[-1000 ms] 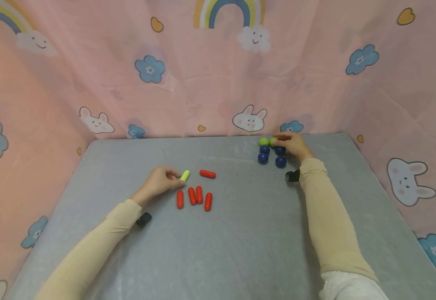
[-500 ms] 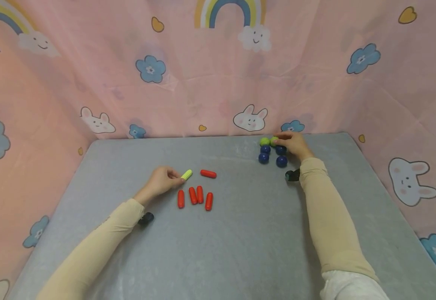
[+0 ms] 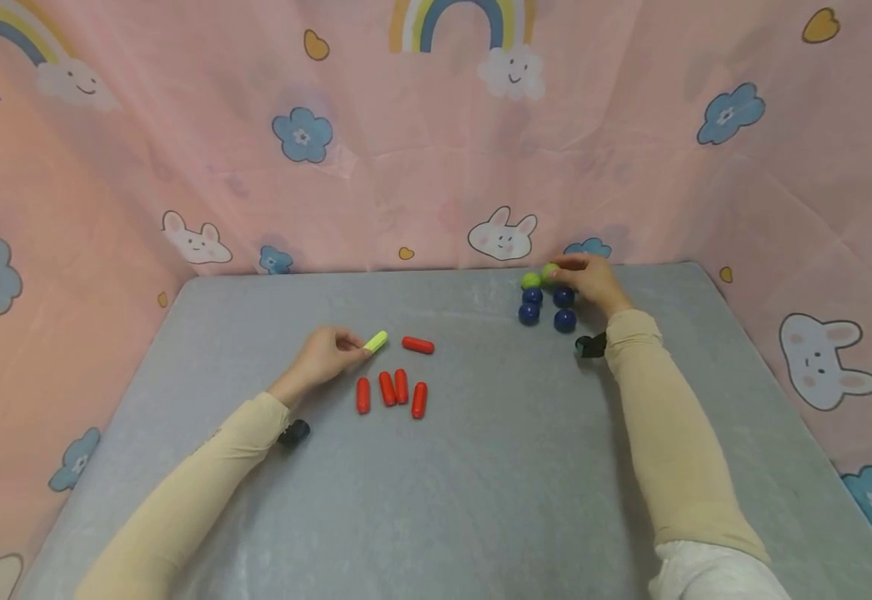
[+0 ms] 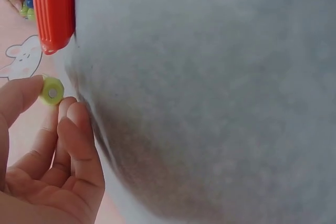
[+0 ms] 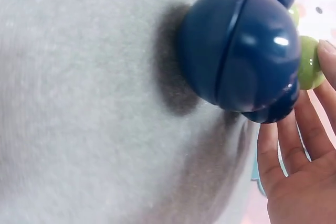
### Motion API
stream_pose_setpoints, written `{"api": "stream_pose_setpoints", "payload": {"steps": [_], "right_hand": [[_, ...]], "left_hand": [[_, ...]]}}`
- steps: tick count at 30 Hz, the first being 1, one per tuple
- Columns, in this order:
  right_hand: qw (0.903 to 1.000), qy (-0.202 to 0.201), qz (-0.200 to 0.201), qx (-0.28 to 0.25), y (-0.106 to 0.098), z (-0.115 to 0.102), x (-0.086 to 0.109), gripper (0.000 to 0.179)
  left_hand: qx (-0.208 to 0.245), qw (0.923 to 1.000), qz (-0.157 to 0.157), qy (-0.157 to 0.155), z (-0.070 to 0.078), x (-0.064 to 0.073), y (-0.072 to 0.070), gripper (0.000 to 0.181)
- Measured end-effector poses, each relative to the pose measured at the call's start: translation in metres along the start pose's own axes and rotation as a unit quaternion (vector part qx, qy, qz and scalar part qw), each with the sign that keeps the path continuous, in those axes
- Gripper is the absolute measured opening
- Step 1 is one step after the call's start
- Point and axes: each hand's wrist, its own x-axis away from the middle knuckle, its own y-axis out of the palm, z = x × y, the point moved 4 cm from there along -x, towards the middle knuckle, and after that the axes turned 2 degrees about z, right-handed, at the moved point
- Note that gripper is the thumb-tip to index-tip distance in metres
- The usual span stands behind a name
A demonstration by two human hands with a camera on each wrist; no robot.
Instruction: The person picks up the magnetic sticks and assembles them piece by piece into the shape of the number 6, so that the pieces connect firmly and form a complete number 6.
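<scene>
My left hand (image 3: pixel 325 360) pinches a short yellow-green rod (image 3: pixel 377 341) between thumb and fingertips. In the left wrist view a silvery disc shows in the rod's near end. Several ribbed red rods lie close by: one red rod (image 3: pixel 418 345) to the right, the others in a loose row nearer the person. At the back right, my right hand (image 3: pixel 589 279) pinches a green ball (image 5: pixel 311 62), partly hidden by its fingers. A second green ball (image 3: pixel 530 281) is just left of it. Several dark blue balls, the nearest blue ball (image 5: pixel 239 48) showing a seam, sit in two columns in front.
The grey table (image 3: pixel 481 483) ends at a pink patterned cloth (image 3: pixel 406 192) at the back and sides. A dark wrist camera (image 3: pixel 293 432) hangs under the left wrist, and another dark camera (image 3: pixel 590 345) under the right.
The left hand has shifted the yellow-green rod slightly right and away, tilting it flatter. The right hand has moved its green ball slightly up or back. The red rods and blue balls stay put.
</scene>
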Motion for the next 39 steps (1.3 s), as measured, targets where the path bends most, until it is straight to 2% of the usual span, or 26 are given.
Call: {"api": "stream_pose_setpoints", "payload": {"steps": [10, 17, 25, 30, 36, 39], "right_hand": [[0.9980, -0.057, 0.027, 0.011, -0.012, -0.016, 0.009, 0.053], [0.9960, -0.078, 0.038, 0.019, -0.016, -0.023, 0.021, 0.054], [0.9956, -0.086, 0.016, 0.035, -0.015, -0.029, 0.045, 0.051], [0.9958, -0.083, -0.005, 0.038, -0.010, -0.029, 0.060, 0.054], [0.9958, -0.076, -0.032, 0.040, -0.001, -0.024, 0.073, 0.055], [0.9946, -0.088, -0.036, 0.043, 0.003, -0.021, 0.078, 0.051]], "left_hand": [[0.025, 0.9994, 0.016, 0.018, 0.004, -0.005, -0.006, 0.023], [0.029, 0.9985, 0.025, 0.039, 0.012, -0.008, -0.008, 0.024], [0.046, 0.9957, 0.034, 0.073, 0.026, -0.013, -0.002, 0.021], [0.055, 0.9943, 0.024, 0.088, 0.033, -0.015, 0.005, 0.020], [0.076, 0.9929, 0.005, 0.092, 0.040, -0.016, 0.014, 0.020], [0.073, 0.9926, -0.003, 0.097, 0.044, -0.015, 0.018, 0.019]]}}
